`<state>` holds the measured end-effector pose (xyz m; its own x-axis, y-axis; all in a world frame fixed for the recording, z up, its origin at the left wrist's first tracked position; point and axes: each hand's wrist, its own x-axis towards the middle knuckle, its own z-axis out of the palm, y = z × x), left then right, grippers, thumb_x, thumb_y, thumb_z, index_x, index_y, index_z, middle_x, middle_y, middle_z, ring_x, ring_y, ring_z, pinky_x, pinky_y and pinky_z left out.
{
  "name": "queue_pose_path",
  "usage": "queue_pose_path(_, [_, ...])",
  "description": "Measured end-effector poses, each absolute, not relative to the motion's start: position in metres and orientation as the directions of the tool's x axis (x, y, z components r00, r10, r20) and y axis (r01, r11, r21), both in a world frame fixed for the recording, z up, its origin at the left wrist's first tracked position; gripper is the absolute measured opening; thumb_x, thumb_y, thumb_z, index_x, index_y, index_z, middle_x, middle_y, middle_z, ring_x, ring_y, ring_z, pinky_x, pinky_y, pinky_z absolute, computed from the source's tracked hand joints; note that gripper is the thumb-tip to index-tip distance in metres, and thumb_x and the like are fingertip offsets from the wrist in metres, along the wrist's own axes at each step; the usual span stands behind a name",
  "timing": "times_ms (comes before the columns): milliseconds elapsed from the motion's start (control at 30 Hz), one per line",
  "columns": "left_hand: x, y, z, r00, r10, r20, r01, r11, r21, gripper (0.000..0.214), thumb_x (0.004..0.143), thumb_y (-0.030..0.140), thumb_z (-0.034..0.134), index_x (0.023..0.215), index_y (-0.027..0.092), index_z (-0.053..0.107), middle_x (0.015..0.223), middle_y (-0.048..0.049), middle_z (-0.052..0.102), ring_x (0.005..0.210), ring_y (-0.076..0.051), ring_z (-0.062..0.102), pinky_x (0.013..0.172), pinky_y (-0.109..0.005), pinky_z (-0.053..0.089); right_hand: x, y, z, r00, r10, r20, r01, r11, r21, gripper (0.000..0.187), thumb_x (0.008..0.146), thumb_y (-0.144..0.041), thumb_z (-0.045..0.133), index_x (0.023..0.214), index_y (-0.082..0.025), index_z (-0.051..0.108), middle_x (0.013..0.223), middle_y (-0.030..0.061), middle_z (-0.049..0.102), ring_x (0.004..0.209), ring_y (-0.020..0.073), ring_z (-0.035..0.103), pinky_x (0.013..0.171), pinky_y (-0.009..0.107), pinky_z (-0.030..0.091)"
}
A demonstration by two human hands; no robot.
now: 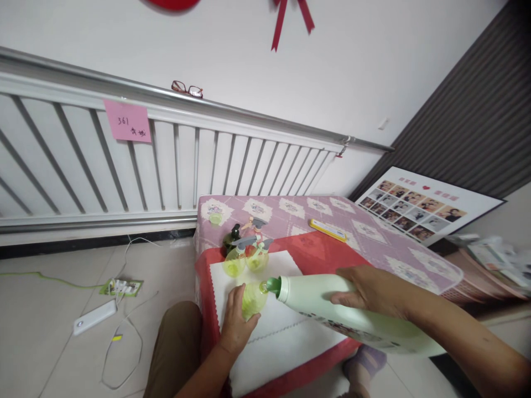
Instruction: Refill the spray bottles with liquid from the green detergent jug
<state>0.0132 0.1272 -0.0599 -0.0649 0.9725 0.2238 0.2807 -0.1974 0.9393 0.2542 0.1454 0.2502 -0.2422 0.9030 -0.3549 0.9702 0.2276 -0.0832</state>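
My left hand (237, 329) is wrapped round a small clear bottle (254, 301) with yellow-green liquid in it. Gripped from above by my right hand (369, 287), a large pale green detergent bottle (315, 298) lies tilted almost level. Its green spout (274, 285) meets the small bottle's mouth; whether liquid is flowing I cannot tell. Just behind stand two clear spray bottles, one on the left (234, 265) and one on the right (258, 261), both with yellowish liquid. A dark pump bottle (230, 240) and a spray bottle with a peach-coloured head (254, 224) are partly hidden behind them.
A white sheet (286, 342) lies over a red cloth (332, 257) on the patterned table (352, 207). A yellow box (327, 230) and a green lid (215, 219) rest there. Behind runs a radiator (207, 160). Cables and a power strip (124, 287) lie on the floor at left.
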Motion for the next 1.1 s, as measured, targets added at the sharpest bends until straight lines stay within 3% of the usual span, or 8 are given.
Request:
queue_pose_path(467, [0.0136,0.1278,-0.0622,-0.064,0.972,0.226,0.238,-0.205,0.949,0.079,0.068,0.014,0.065,0.139,0.027,0.033,0.139,-0.0086,0.040,0.134,-0.026,0.038,0.115,-0.045,0.031,0.2506,0.1451,0.2526,-0.234,0.900,-0.368,0.972,0.220,-0.080,0.042,0.081,-0.065,0.053,0.077,-0.023,0.059,0.077,0.0035,0.068,0.065,0.0208,0.062,0.055,0.031,0.038])
queue_pose_path(1100, [0.0140,0.1276,-0.0608,-0.077,0.970,0.230,0.272,-0.201,0.941,0.078,0.069,0.015,0.064,0.140,0.023,0.034,0.138,-0.0093,0.041,0.134,-0.025,0.039,0.115,-0.042,0.031,0.2496,0.1432,0.2532,-0.228,0.901,-0.370,0.974,0.207,-0.095,0.043,0.081,-0.065,0.053,0.078,-0.022,0.060,0.078,0.0043,0.068,0.066,0.0214,0.062,0.056,0.031,0.039])
